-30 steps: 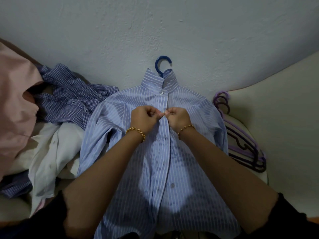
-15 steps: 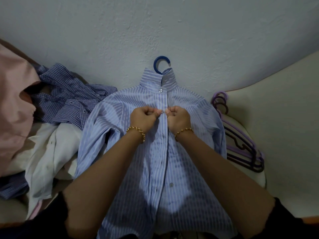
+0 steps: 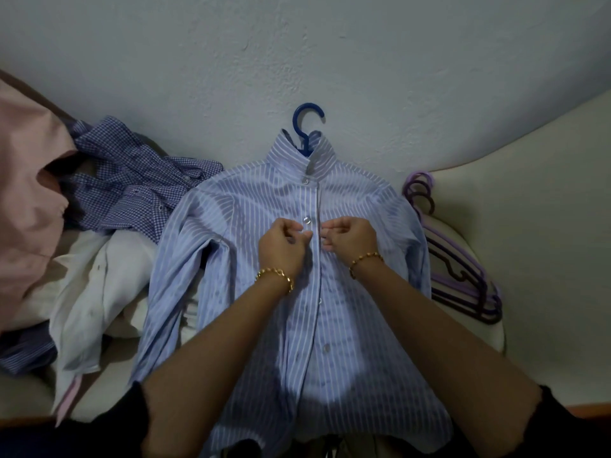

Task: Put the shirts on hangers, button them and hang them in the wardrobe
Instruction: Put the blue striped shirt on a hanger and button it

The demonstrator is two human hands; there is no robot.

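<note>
A light blue striped shirt [image 3: 264, 325] lies face up on a blue hanger [image 3: 305, 125], whose hook pokes out of the collar against the wall. Its top two buttons are fastened. My left hand [image 3: 281, 247] is curled just left of the button placket below the second button, thumb and forefinger pinched together at the placket's edge. My right hand [image 3: 352, 238] hovers just right of the placket with loosely curled fingers that hold nothing. The lower buttons lie further down between my forearms.
A heap of shirts lies at the left: a blue checked one [image 3: 132, 193], a white one [image 3: 92, 292] and a pink one [image 3: 26, 193]. Several purple hangers [image 3: 459, 276] are stacked at the right on the cream cushion [image 3: 529, 226].
Both hands have dropped a little down the placket and drawn apart. The second button, which they hid before, now shows fastened, and my right hand has let go.
</note>
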